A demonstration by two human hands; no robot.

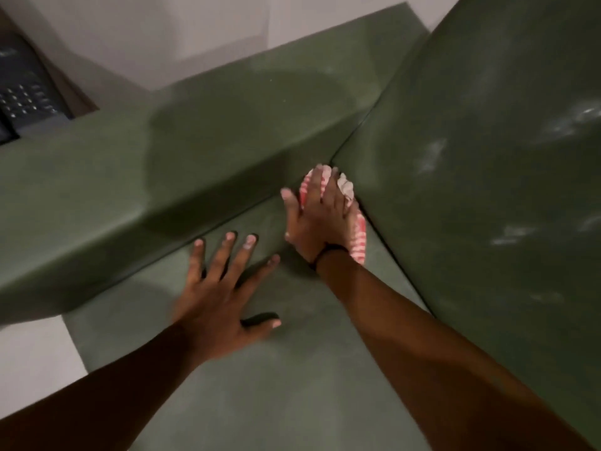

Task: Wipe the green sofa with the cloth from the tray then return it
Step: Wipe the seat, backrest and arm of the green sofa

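Note:
The green sofa [247, 379] fills most of the head view: seat below, armrest [182, 151] to the left, backrest [487, 157] to the right. My right hand [317, 219] presses a red-and-white striped cloth [357, 237] into the far corner of the seat, where armrest and backrest meet. The cloth shows under the fingers and along the hand's right side. A dark band circles that wrist. My left hand [224, 297] lies flat on the seat with fingers spread, holding nothing, close to the armrest's base. The tray is out of view.
A dark telephone with a keypad [22, 96] sits on a brown surface beyond the armrest at the top left. Pale wall lies behind the armrest. Whitish smears mark the backrest at the right. Light floor shows at the lower left.

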